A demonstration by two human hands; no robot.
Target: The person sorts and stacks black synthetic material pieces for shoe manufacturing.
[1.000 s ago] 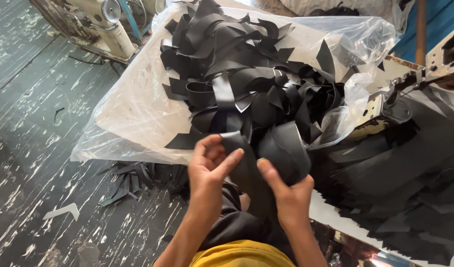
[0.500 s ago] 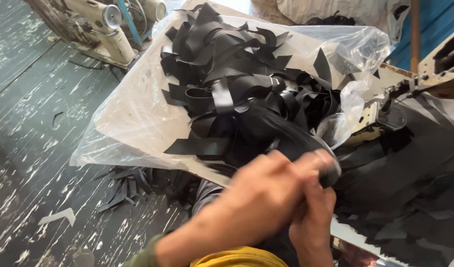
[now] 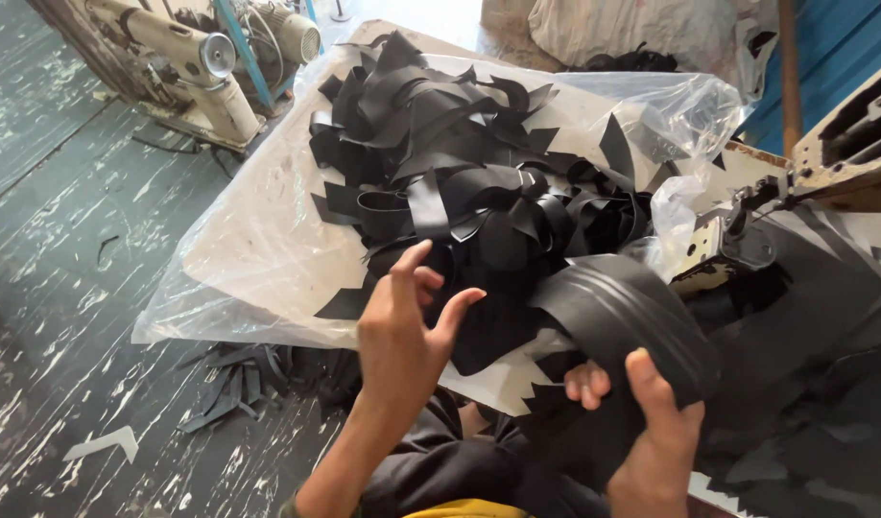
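Observation:
My right hand [image 3: 642, 432] grips a curved black leather-like piece [image 3: 623, 321] with stitched ridges, thumb on top and fingers curled underneath. My left hand [image 3: 407, 321] hovers open just left of it, fingers spread, holding nothing, over the near edge of a big heap of black cut pieces [image 3: 460, 173]. The heap rests on a clear plastic sheet [image 3: 258, 249] spread over a table.
A sewing machine [image 3: 824, 163] stands at the right, with more black material [image 3: 815, 384] piled below it. Another machine [image 3: 181, 58] sits at the far left on the worn dark floor. Black scraps [image 3: 239, 384] lie on the floor under the sheet's edge.
My left hand has pulled away from the black piece and opened to the left. My right hand keeps the piece, now lifted to the right.

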